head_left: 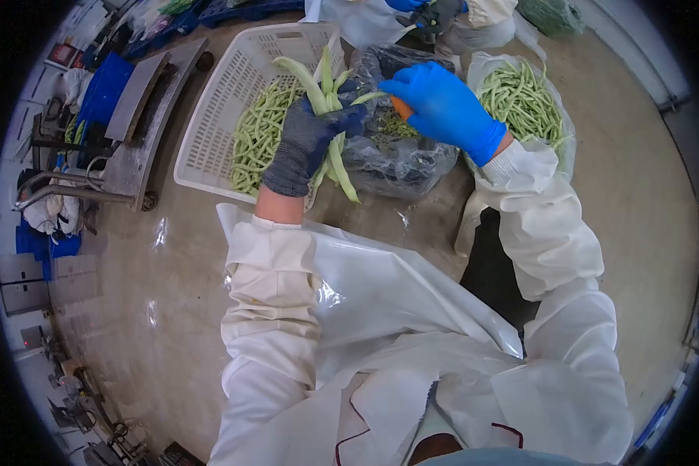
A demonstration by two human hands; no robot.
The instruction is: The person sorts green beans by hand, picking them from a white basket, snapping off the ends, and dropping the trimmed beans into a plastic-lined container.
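My left hand (318, 128), in a grey knit glove with a dark palm, is closed around a bunch of long flat green beans (340, 165) that stick out above and below the fist. To the right of it, my right hand (443, 105) in a blue glove is closed on a small orange-handled tool (401, 108); its working end is hidden. A single bean tip (369, 97) reaches from the bunch to the right fingertips. Below the hands lies an open clear plastic bag (400, 167) with green trimmings (396, 124) in it.
A white perforated crate (210, 132) with many green beans (260, 140) stands at left. On the right is a plastic bag of beans (520, 101). Another person's gloved hand (435, 17) works at the top. A metal cart (144, 116) stands far left on the wet floor.
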